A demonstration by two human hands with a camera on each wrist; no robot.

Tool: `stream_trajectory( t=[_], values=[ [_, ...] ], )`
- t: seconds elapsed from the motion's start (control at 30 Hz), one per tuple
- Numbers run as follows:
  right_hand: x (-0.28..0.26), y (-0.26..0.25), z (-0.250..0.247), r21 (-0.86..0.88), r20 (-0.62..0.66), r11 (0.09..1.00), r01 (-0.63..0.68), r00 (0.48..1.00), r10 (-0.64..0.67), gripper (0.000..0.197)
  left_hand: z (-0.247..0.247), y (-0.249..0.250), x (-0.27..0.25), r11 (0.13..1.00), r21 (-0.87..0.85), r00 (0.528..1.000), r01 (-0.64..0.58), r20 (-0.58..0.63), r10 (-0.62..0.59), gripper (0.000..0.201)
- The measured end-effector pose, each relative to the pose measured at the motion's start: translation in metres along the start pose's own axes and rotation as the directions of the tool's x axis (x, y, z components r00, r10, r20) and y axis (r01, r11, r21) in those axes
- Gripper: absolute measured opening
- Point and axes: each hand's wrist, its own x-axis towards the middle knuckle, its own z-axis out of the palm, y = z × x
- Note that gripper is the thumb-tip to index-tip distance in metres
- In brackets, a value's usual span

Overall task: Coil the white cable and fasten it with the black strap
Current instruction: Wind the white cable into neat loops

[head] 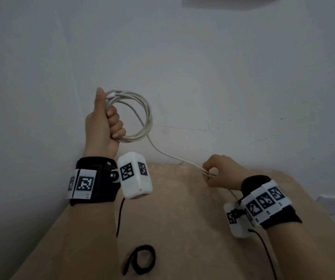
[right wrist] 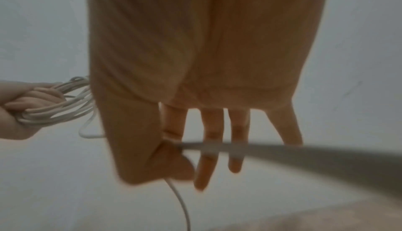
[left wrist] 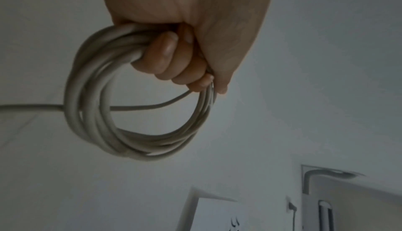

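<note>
Two bare hands work above one beige table set against a pale wall. Each wrist wears one black band with white marker tags and one white camera box.

The left hand is raised, thumb pointing up, its four fingers clenched around one bundle of the white cable. The bundle forms a round coil of roughly four or five loops; the left wrist view is soft, so the exact count is uncertain. One white connector sits at the top of the coil beside the thumb.

From the coil, a single strand runs down and to the right to the right hand, held lower, just over the table's far edge. The thumb and forefinger pinch the cable where it doubles back into two strands side by side. In the right wrist view the other three fingers hang straight and loose, and the cable passes on beyond the pinch.

One black strap lies on the table near its front edge, curled into a loop, apart from both hands.
</note>
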Motion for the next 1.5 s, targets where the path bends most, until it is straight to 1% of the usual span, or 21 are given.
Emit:
stream_trajectory(
  t=[0.17,0.23,0.3,0.33,0.4,0.43,0.5,0.6,0.67,0.7,0.77,0.83,0.87,0.93,1.0,1.03,1.1,1.2,1.33,1.43,1.5],
  values=[
    [0.002,0.002,0.000,0.070,-0.104,0.990,0.124,0.988,-0.116,0.054,-0.006,0.000,0.003,1.000,-0.011,0.998,0.000,-0.070,-0.001,0.052],
    [0.002,0.003,0.001,0.185,-0.227,0.966,0.180,0.964,-0.136,0.063,-0.008,-0.001,0.004,1.000,0.002,0.996,-0.005,-0.093,0.005,0.051],
    [0.004,0.005,0.002,0.374,-0.427,0.884,0.279,0.899,-0.103,0.051,-0.011,-0.001,0.006,1.000,0.008,0.994,-0.006,-0.109,0.007,0.051],
    [0.004,0.006,0.000,0.508,-0.513,0.795,0.333,0.858,-0.032,0.044,-0.013,-0.001,0.006,1.000,0.012,0.993,-0.005,-0.117,0.007,0.051],
    [0.003,0.008,-0.008,0.747,-0.580,0.515,0.421,0.792,0.193,0.038,-0.017,-0.001,0.008,1.000,0.028,0.991,-0.005,-0.133,0.009,0.051],
    [0.002,0.011,-0.013,0.812,-0.564,0.373,0.449,0.768,0.304,0.037,-0.018,-0.002,0.008,0.999,0.041,0.991,-0.006,-0.136,0.011,0.051],
    [-0.001,0.020,-0.021,0.868,-0.490,0.190,0.458,0.731,0.475,0.033,-0.018,-0.003,0.008,0.997,0.074,0.990,-0.006,-0.137,0.016,0.050],
    [-0.002,0.038,-0.021,0.884,-0.393,0.107,0.454,0.599,0.698,0.032,-0.015,-0.005,0.007,0.992,0.129,0.991,-0.011,-0.130,0.028,0.049],
    [-0.002,0.050,-0.018,0.912,-0.350,0.164,0.376,0.503,0.790,0.033,-0.012,-0.006,0.006,0.989,0.150,0.992,-0.017,-0.121,0.035,0.049],
    [-0.001,0.055,-0.016,0.932,-0.338,0.211,0.293,0.502,0.796,0.031,-0.011,-0.006,0.005,0.988,0.153,0.993,-0.015,-0.109,0.032,0.049],
    [0.001,0.065,-0.013,0.926,-0.322,0.375,0.033,0.584,0.745,0.026,-0.006,-0.006,0.003,0.988,0.157,0.998,0.001,-0.063,0.009,0.049],
    [0.001,0.067,-0.013,0.714,-0.303,0.635,-0.296,0.687,0.661,0.038,0.000,-0.006,-0.001,0.982,0.187,1.000,0.025,0.010,-0.027,0.050],
    [0.001,0.063,-0.013,0.588,-0.309,0.719,-0.370,0.719,0.622,0.045,0.004,-0.007,-0.003,0.977,0.212,0.998,0.034,0.052,-0.046,0.050],
    [-0.002,0.047,-0.015,0.480,-0.372,0.811,-0.335,0.759,0.534,0.048,0.013,-0.010,-0.008,0.967,0.250,0.987,0.049,0.136,-0.085,0.051],
    [-0.002,0.031,-0.017,0.462,-0.425,0.876,-0.140,0.832,0.357,0.042,0.022,-0.013,-0.013,0.960,0.273,0.968,0.066,0.218,-0.129,0.050],
    [-0.002,0.022,-0.017,0.505,-0.407,0.863,-0.005,0.880,0.244,0.041,0.026,-0.014,-0.015,0.956,0.284,0.953,0.075,0.262,-0.153,0.050],
    [-0.002,-0.003,-0.016,0.648,-0.331,0.733,0.207,0.943,0.027,0.040,0.031,-0.015,-0.020,0.944,0.317,0.908,0.094,0.361,-0.212,0.050],
    [-0.002,-0.035,-0.008,0.747,-0.347,0.560,0.358,0.929,-0.131,0.033,0.036,-0.012,-0.031,0.920,0.367,0.814,0.135,0.489,-0.314,0.048],
    [-0.006,-0.046,-0.002,0.798,-0.400,0.432,0.419,0.906,-0.139,0.026,0.038,-0.009,-0.038,0.887,0.433,0.729,0.159,0.554,-0.401,0.049],
    [-0.009,-0.044,-0.012,0.906,-0.369,0.167,0.389,0.919,-0.140,0.033,0.039,-0.012,-0.038,0.858,0.498,0.725,0.127,0.544,-0.422,0.049],
    [-0.010,-0.044,-0.020,0.942,-0.311,0.070,0.327,0.934,-0.177,0.034,0.040,-0.014,-0.036,0.855,0.504,0.730,0.121,0.539,-0.421,0.049]
  ],
)
